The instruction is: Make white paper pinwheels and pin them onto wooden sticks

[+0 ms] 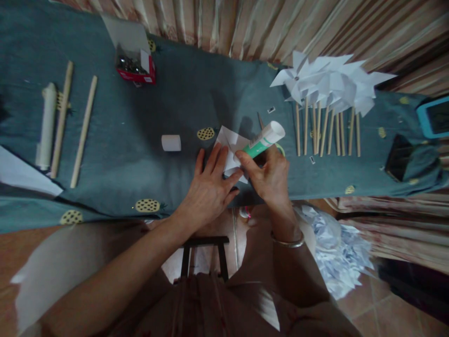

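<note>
My right hand (271,175) is closed around a white and green glue stick (264,139), held tilted with its lower end at a small square of white paper (229,138). Flat on that paper lies my left hand (212,187), fingers spread, pressing it to the table. A white cap (171,143) rests on its side to the left of the paper. Behind the glue stick, a pointed tip (260,120) and a yellow-green loop (280,149) show, perhaps scissors mostly hidden by my right hand.
Paper pinwheels on sticks (329,84) lie at the right. A red box of small metal pieces (136,70) stands at the back left. Wooden sticks (84,133), a white roll (48,126) and white paper (24,173) are far left. Folded papers (336,248) fill a bag below the table.
</note>
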`<control>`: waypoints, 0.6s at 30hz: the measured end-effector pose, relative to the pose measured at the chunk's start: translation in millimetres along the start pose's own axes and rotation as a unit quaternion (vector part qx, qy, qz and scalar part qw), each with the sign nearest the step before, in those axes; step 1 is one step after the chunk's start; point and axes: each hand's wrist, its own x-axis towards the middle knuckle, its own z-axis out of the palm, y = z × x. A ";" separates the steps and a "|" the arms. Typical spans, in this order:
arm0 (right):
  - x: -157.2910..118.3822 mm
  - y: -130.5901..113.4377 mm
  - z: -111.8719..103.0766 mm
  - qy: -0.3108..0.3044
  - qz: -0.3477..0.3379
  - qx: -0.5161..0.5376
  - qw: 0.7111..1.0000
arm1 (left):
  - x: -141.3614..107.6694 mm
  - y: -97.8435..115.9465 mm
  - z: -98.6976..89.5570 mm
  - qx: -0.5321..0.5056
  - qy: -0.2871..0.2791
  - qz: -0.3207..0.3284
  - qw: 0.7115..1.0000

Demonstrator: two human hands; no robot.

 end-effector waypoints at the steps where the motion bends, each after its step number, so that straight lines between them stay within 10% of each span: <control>1: 0.2 -0.2 0.0 -0.002 0.005 0.001 1.000 | -0.1 0.0 0.2 -0.002 0.002 -0.001 1.000; 18: 4.8 -2.0 4.8 -0.013 0.019 -0.011 1.000 | -0.1 0.5 -0.8 0.003 -0.008 -0.003 1.000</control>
